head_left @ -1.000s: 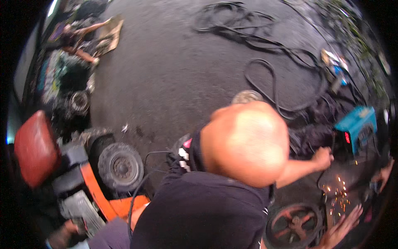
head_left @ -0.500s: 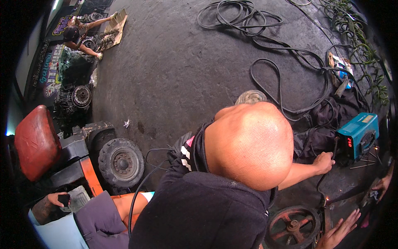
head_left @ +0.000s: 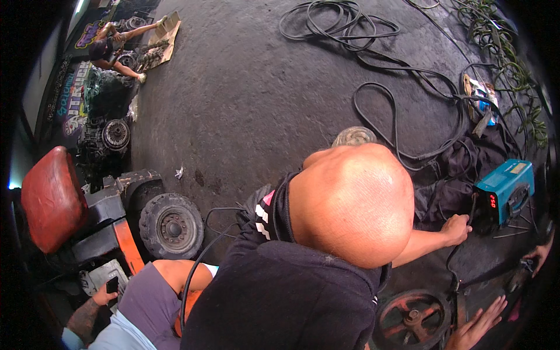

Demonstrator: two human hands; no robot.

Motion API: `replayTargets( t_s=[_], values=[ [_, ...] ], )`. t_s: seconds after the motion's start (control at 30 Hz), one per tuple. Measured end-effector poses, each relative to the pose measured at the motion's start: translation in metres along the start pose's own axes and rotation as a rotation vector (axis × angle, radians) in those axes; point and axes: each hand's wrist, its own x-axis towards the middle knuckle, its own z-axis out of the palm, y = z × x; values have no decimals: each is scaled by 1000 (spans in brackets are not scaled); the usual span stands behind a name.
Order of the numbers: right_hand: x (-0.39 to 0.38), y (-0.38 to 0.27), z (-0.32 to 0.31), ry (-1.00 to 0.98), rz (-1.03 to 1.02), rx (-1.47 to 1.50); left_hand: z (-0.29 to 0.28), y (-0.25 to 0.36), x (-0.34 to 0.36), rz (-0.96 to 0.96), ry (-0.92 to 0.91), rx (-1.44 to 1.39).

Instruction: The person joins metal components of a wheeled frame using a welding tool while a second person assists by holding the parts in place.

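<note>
My left hand [head_left: 455, 230] reaches out past my bare bent knee [head_left: 356, 204], its fingers curled around a black cable [head_left: 451, 256] beside a blue welding machine [head_left: 505, 189] with a lit red display. The fingers partly hide the cable. At the lower right, my right hand [head_left: 479, 322] has its fingers stretched out and holds nothing. It hovers by a rusty red spoked wheel [head_left: 413, 318] with a dark rim. Another hand [head_left: 539, 255] shows at the right rim near a dark object; whose it is I cannot tell.
Black cables [head_left: 344, 26] lie coiled on the dark floor. Dark cloth [head_left: 472, 157] is bunched behind the welder. On the left are a red-seated machine with a tyre [head_left: 171, 226], a person holding a phone [head_left: 112, 284], and another person [head_left: 105, 49] sitting among engine parts.
The bystander at lower left has shifted, and the phone has moved right. Small orange glows by the wheel and welder are gone. My hands stay nearly in place.
</note>
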Motion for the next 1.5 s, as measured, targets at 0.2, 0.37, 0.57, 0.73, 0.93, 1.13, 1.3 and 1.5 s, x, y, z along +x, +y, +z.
replayTargets(
  t_s=[0.2,0.37,0.57,0.73,0.93,1.13,1.3,1.5],
  values=[
    [-3,9,54,57,32,232,-58,-8,-17,195,-214,219],
    [-21,27,-9,129,25,192,-31,15,3,220,-554,193],
    [-13,23,24,86,187,-116,-29,-32,61,147,-498,136],
    [-17,14,48,200,143,-32,-30,-38,54,83,-420,51],
    [-7,-8,23,195,93,-6,-29,-22,29,82,-505,-100],
    [-17,-6,22,233,118,23,-25,-21,28,101,-460,-26],
    [-21,-11,17,201,173,31,-24,-32,37,168,-424,14],
    [-23,-28,34,140,112,135,-19,-34,35,297,-508,-93]
  ],
)
